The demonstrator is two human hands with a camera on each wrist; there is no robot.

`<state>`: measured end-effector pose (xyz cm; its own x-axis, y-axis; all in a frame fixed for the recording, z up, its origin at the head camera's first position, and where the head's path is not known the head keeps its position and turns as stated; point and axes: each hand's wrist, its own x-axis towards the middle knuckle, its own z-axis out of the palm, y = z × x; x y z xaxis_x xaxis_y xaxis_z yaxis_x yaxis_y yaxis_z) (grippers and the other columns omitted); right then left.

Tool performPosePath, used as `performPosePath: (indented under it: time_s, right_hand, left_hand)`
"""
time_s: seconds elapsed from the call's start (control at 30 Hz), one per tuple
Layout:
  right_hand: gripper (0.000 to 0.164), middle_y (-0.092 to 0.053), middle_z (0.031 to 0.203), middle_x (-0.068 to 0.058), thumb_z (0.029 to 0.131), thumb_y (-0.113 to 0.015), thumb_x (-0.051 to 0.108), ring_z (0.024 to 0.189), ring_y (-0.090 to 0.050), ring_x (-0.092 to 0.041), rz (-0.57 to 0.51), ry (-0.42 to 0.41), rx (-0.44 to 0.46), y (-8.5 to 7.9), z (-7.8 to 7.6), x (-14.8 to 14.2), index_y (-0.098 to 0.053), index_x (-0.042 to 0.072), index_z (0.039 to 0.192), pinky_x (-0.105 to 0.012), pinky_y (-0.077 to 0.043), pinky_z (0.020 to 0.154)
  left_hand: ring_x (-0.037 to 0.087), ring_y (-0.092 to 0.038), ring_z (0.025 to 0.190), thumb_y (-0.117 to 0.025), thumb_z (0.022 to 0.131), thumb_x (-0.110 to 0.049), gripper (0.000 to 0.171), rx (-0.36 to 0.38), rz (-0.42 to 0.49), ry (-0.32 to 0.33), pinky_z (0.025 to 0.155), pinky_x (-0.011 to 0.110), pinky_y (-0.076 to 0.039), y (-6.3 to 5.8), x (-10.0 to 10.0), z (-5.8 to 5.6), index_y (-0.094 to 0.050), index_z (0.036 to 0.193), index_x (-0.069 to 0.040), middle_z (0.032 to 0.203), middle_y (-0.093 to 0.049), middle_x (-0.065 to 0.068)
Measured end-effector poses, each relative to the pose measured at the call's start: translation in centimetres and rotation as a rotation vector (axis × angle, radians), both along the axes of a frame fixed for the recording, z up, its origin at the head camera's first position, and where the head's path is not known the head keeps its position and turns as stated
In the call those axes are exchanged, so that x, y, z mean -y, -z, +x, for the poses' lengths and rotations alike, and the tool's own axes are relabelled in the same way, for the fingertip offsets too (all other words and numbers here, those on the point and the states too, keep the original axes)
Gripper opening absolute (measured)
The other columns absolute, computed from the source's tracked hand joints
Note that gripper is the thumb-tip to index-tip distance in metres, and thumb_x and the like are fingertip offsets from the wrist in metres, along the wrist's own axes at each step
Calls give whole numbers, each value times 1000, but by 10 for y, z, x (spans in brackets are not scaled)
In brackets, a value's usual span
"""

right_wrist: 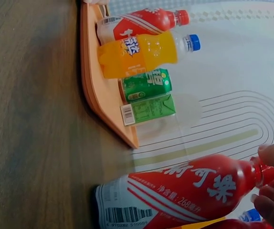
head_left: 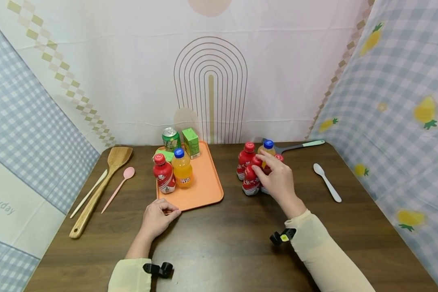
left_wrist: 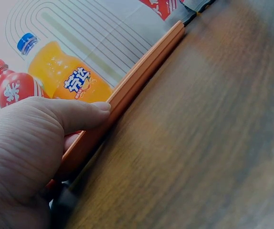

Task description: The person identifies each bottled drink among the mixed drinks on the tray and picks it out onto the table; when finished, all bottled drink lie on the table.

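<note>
My left hand [head_left: 157, 219] grips the near left corner of an orange tray [head_left: 204, 194], the thumb on its rim in the left wrist view. On the tray stand a red cola bottle [head_left: 164, 175], an orange soda bottle [head_left: 182, 170], a green can [right_wrist: 146, 86] and a green drink carton [head_left: 191, 142]. Another green box [head_left: 165, 155] is mostly hidden behind the bottles. To the right, my right hand [head_left: 277, 178] pinches a red cola bottle [right_wrist: 189, 191] near its cap; this bottle is upright. Other red bottles [head_left: 245, 159] and an orange soda bottle [head_left: 268, 145] crowd around it, partly hidden by the hand.
Left of the tray lie a wooden spatula [head_left: 109, 174], a pink spoon [head_left: 124, 180] and a thin white utensil [head_left: 91, 192]. At right are a white spoon [head_left: 326, 182] and a dark utensil with a pale green handle [head_left: 312, 143]. Fabric walls border the table [head_left: 219, 251].
</note>
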<state>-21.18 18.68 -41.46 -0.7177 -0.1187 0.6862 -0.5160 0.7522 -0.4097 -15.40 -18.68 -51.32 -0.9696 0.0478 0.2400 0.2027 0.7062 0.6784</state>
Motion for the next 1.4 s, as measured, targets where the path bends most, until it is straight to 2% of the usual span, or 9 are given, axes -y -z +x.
performPosePath:
  time_s: [0.2,0.33,0.57,0.67,0.93,1.2,1.4]
  right_hand:
    - [30,-62,128,-3,85,-74,24,103,-65,-23,-15,-2,-76,-7,4,4,-71,10,112,-37,-54,68]
    - [26,-65,124,-1,85,-74,21,102,-66,-20,-36,-38,-123,-12,9,11,-72,10,108,-35,-54,67]
    - [26,-67,119,0,84,-75,19,109,-63,-15,-75,-177,-144,-21,17,34,-73,9,107,-30,-50,88]
    - [27,-68,116,-2,83,-76,18,108,-63,-15,-102,-246,-140,-21,17,47,-72,7,107,-28,-47,92]
    - [30,-69,114,-1,85,-74,19,107,-63,-13,-144,-349,-27,-9,11,87,-70,9,113,-31,-47,92]
    - [34,-67,117,1,88,-71,26,108,-61,-10,-148,-379,162,0,-5,130,-67,13,119,-32,-48,92]
    - [42,-64,122,-2,88,-71,29,112,-58,-16,-152,-401,232,-3,-21,158,-62,12,126,-37,-46,94]
  left_hand:
    - [9,-53,74,-84,74,-24,10,3,7,1,67,30,-42,-2,-1,1,-74,72,-25,71,-59,-15]
    - [9,-53,74,-84,75,-23,10,5,4,3,67,30,-42,-2,0,1,-74,72,-24,71,-59,-15]
    - [9,-53,74,-84,75,-24,10,-9,0,9,67,29,-42,-2,1,1,-74,72,-24,71,-58,-16]
    - [9,-53,74,-83,75,-24,10,-9,3,10,67,30,-42,-2,1,2,-74,72,-24,71,-58,-16]
    - [8,-53,73,-84,75,-25,10,-29,8,14,67,29,-42,-2,0,0,-74,72,-24,70,-59,-16]
    - [9,-51,70,-83,75,-25,10,-18,24,2,65,30,-41,-2,-1,0,-74,72,-23,70,-58,-15]
    - [8,-51,70,-84,75,-26,11,-27,9,3,65,29,-41,-1,1,-1,-73,71,-24,69,-58,-16]
